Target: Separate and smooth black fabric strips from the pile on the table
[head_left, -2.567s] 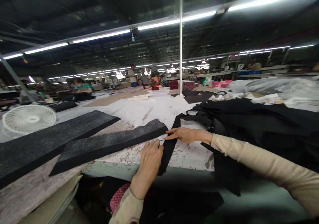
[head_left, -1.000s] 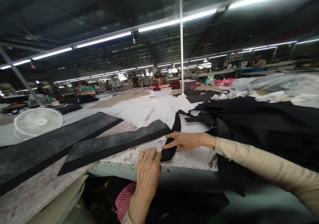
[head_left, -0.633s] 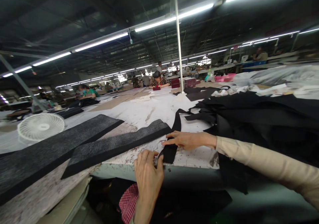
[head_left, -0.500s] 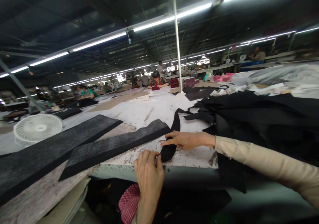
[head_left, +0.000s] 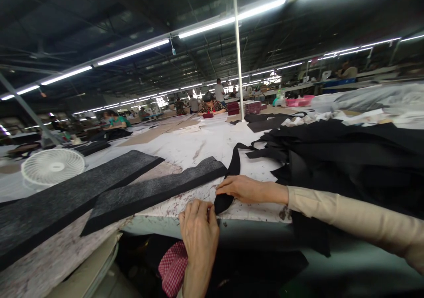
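Observation:
A narrow black fabric strip (head_left: 232,167) runs from the black pile down to the near table edge, its end folded over. My left hand (head_left: 198,228) pinches that folded end at the edge, fingers closed. My right hand (head_left: 247,188) lies flat across the strip just beyond, fingers stretched out and pressing it to the stained white table (head_left: 198,148). A long grey felt strip (head_left: 155,192) lies just left of both hands.
A heap of black fabric pieces (head_left: 338,152) fills the right side. A second, wider grey felt strip (head_left: 73,187) and a white fan (head_left: 53,166) lie at left. A white pole (head_left: 239,59) stands mid-table. Other people work at the far end and at neighbouring tables.
The strip's end hung over the table edge; it has since been drawn up and folded over. My left hand moved from lying on it to pinching the fold; my right hand stayed on the strip.

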Tool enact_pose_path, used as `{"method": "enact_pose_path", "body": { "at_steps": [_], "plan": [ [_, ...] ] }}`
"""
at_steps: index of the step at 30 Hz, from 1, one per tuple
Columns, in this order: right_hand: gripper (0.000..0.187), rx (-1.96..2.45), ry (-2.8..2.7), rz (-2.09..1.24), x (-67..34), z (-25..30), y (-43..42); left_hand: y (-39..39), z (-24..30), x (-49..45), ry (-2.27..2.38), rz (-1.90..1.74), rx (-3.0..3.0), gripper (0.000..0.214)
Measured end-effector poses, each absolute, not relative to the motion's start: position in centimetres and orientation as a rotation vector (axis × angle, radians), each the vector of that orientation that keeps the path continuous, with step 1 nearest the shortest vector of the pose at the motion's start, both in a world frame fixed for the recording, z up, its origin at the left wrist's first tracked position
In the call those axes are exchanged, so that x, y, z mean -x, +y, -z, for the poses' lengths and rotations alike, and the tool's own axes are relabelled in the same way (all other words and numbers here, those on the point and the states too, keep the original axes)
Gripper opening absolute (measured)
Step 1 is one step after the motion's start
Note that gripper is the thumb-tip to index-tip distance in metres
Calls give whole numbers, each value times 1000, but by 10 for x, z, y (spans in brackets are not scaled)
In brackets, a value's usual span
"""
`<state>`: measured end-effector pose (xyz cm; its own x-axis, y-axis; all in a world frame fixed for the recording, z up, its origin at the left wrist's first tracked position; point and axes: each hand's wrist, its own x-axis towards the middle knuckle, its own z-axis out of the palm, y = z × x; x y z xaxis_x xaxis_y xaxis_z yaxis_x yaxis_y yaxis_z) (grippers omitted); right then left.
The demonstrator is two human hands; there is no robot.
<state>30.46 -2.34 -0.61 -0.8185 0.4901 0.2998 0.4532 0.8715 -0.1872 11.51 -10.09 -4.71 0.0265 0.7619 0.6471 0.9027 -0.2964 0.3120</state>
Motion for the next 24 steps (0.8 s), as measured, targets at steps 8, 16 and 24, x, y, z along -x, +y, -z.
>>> {"method": "enact_pose_path", "body": {
  "at_steps": [8,16,24],
  "plan": [
    [67,646,-2914,-30,-309,-7,-29,-106,45,-112,-1710,1119,2119,20],
    [73,618,-2925,-6,-309,-4,-29,-103,40,-91,-1814,1557,2282,23],
    [69,577,-2944,55,-307,-8,-32,-103,44,-103,-1660,1201,2255,22]
  ]
}}
